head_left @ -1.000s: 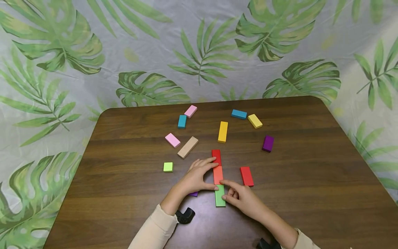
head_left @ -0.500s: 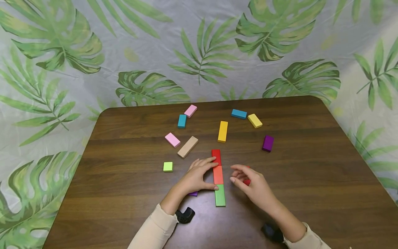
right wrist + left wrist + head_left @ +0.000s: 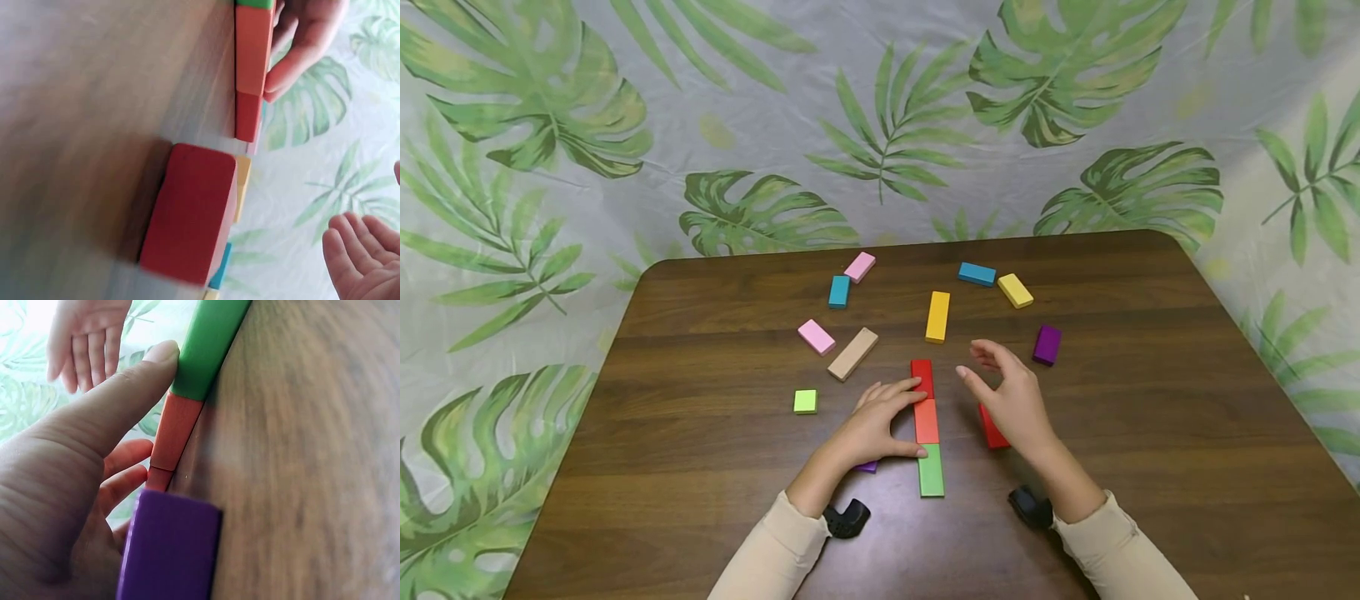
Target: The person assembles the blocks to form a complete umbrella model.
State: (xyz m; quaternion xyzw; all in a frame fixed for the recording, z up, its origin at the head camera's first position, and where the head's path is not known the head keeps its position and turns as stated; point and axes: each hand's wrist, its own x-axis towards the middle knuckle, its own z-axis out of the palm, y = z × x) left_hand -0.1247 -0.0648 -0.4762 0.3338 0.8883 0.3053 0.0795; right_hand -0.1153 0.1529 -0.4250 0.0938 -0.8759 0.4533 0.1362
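Three blocks lie end to end in a row: a red block (image 3: 922, 378) at the far end, an orange-red block (image 3: 927, 422) in the middle and a green block (image 3: 932, 475) nearest me. My left hand (image 3: 863, 429) rests along the row's left side, its thumb touching the green block and its fingertips at the red and orange-red ones. To the right, my right hand (image 3: 1017, 404) hovers with fingers apart and nothing in them. Beneath it lies a separate red block (image 3: 190, 212), partly hidden in the head view.
Beyond the row lies a yellow-orange block (image 3: 937, 317). Right of it are a purple block (image 3: 1047, 345), a yellow block (image 3: 1016, 291) and a blue block (image 3: 977, 274). A tan block (image 3: 853, 355), pink block (image 3: 816, 337) and lime block (image 3: 806, 402) lie left; another purple block (image 3: 172, 547) sits under my left wrist.
My right hand has let go of the row's near end, moved right and then forward over the separate red block, its fingers spreading. The left hand and the row have stayed put.
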